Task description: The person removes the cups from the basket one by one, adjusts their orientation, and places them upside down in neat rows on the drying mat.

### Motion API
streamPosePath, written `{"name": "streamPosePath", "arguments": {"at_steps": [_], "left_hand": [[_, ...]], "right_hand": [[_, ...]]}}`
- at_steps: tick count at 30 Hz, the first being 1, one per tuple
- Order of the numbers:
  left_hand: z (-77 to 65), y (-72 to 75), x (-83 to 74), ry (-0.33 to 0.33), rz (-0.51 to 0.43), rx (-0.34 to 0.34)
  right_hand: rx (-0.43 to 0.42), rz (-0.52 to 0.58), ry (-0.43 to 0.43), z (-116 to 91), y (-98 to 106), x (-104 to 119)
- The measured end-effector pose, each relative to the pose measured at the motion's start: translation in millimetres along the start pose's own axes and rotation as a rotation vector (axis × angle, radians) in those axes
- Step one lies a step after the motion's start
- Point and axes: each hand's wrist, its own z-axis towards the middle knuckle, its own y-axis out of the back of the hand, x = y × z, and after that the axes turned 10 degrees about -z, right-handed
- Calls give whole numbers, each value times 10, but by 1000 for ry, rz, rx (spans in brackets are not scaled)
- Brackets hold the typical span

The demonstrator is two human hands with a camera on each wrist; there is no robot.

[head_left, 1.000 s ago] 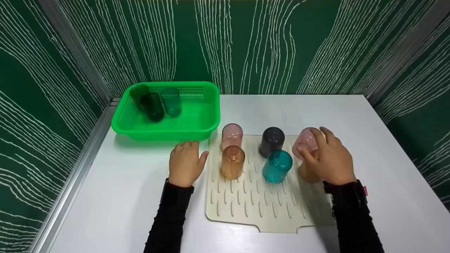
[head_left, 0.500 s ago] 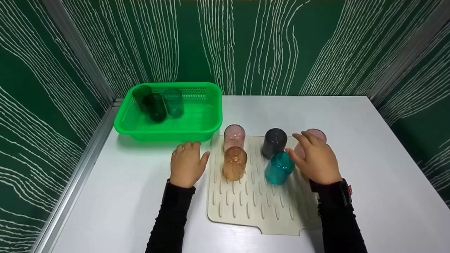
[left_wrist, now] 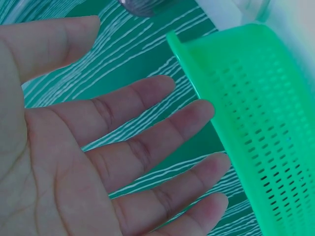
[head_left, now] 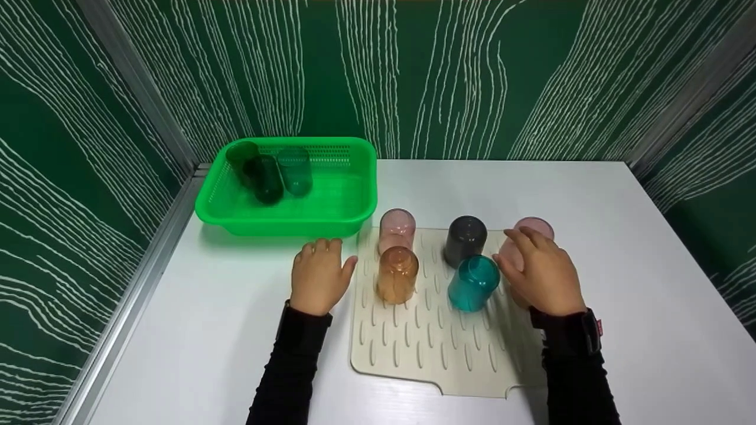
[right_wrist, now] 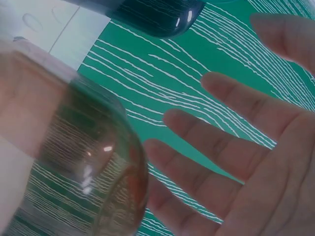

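My right hand (head_left: 546, 274), fingers extended, hovers over the right side of the beige mat (head_left: 413, 367). It partly covers a pink cup (head_left: 540, 225) and mostly hides an amber cup (right_wrist: 78, 142), whose rounded end shows beside my fingertips in the right wrist view. Just left of this hand stand a teal cup (head_left: 474, 283) and a dark grey cup (head_left: 466, 242). Another pink cup (head_left: 397, 225) and an orange cup (head_left: 397, 275) stand at the mat's left. The cups are upside down. Palm down, my left hand (head_left: 319, 277) holds nothing, its fingertips near the green basket (head_left: 289, 226).
Inside the basket, at its left, lie a dark cup (head_left: 267, 186), a teal-tinted cup (head_left: 297, 174) and a greenish cup (head_left: 239, 158). Green panels with white lines (head_left: 449, 77) bound the white table (head_left: 644, 283) at the back and both sides.
Over the pink and amber cups, my right hand has swung left, then slightly back right. The left hand keeps its place by the basket. The view has shifted a little; the cups stay put.
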Motion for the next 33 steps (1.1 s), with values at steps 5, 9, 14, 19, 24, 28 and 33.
{"name": "streamPosePath", "arguments": {"at_steps": [5, 9, 14, 19, 24, 28, 33], "left_hand": [[0, 2, -3, -7, -5, -1], [27, 6, -7, -22, -34, -13], [74, 23, -8, -67, -94, -69], [211, 90, 44, -89, -49, -99], [522, 229, 161, -69, 46, -67], [814, 368, 310, -17, 138, 0], [1151, 557, 489, 63, 260, 36]], "right_hand": [[-65, -4, 28, -7, 5, -49], [-80, 7, 21, -24, 35, -62], [-33, 19, -15, -39, 88, -73], [48, 32, -50, -46, 143, -101], [77, 50, -68, -62, 194, -122], [99, 64, -63, -73, 208, -119], [120, 75, -70, -79, 212, -113]]}}
